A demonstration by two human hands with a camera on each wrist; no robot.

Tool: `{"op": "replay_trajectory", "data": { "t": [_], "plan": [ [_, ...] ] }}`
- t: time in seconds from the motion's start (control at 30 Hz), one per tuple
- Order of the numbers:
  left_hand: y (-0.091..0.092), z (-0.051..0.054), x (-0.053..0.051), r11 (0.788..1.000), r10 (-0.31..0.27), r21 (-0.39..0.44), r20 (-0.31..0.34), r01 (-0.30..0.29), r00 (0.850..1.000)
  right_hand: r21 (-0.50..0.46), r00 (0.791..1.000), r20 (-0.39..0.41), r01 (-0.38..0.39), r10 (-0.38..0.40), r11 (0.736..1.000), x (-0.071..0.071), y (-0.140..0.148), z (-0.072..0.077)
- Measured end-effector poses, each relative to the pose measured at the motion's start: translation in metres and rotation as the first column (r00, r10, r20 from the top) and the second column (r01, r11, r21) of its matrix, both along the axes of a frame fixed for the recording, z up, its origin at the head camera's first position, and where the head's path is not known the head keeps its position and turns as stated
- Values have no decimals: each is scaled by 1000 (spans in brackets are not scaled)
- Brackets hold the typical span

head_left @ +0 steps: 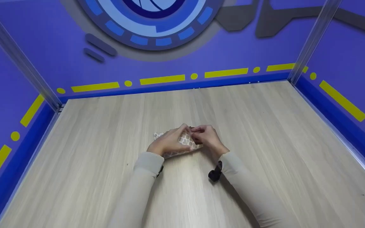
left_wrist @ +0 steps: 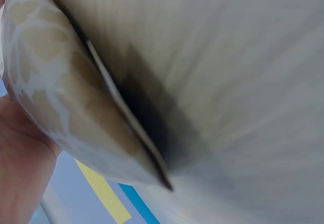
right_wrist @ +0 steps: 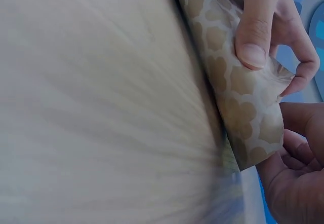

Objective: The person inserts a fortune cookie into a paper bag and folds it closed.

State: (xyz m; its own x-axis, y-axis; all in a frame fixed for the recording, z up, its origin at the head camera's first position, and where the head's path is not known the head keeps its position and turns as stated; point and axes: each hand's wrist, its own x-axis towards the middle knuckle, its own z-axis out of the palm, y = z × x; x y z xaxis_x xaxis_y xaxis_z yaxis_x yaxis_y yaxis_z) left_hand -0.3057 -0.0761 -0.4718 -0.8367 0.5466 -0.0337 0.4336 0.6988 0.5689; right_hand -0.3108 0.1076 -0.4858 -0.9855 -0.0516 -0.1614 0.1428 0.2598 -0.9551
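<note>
A tan-and-white spotted paper-like pouch (head_left: pixel 185 140) is held just above the middle of the table, bulging and slightly tilted. My left hand (head_left: pixel 169 143) grips it from the left, with the thumb (right_wrist: pixel 253 51) pressed on its near face in the right wrist view. At the pouch's right end, my right hand (head_left: pixel 210 138) has curled fingers and pinches the edge. Part of those fingers is hidden behind the end of the pouch. The left wrist view shows the pouch's spotted side (left_wrist: pixel 55 77) and a thin lower edge close to the table. Its contents are out of sight.
The wood-grain table (head_left: pixel 252 126) stretches out on every side of the hands. Purple-blue panels with yellow marks, such as the back wall (head_left: pixel 169 68), enclose it at the back, left and right. A black wrist device (head_left: pixel 214 174) hangs at the right cuff.
</note>
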Motion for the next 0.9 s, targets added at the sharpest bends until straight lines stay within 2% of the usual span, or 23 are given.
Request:
{"op": "replay_trajectory", "data": {
  "t": [0.13,0.3,0.6,0.9],
  "plan": [
    [1,0,0,1000,5,-10,-10,-5,1000,-101,999,54,-2,7,995,0,4,1],
    [1,1,0,1000,17,-24,-20,-18,1000,-219,994,92,-36,57,975,0,10,4],
    [0,1,0,1000,10,-1,1,-10,1000,-251,977,171,-79,125,965,5,9,10],
    [0,0,-2,1000,-20,21,-8,20,1000,-322,955,225,-116,195,940,0,-1,9]
  ]
}}
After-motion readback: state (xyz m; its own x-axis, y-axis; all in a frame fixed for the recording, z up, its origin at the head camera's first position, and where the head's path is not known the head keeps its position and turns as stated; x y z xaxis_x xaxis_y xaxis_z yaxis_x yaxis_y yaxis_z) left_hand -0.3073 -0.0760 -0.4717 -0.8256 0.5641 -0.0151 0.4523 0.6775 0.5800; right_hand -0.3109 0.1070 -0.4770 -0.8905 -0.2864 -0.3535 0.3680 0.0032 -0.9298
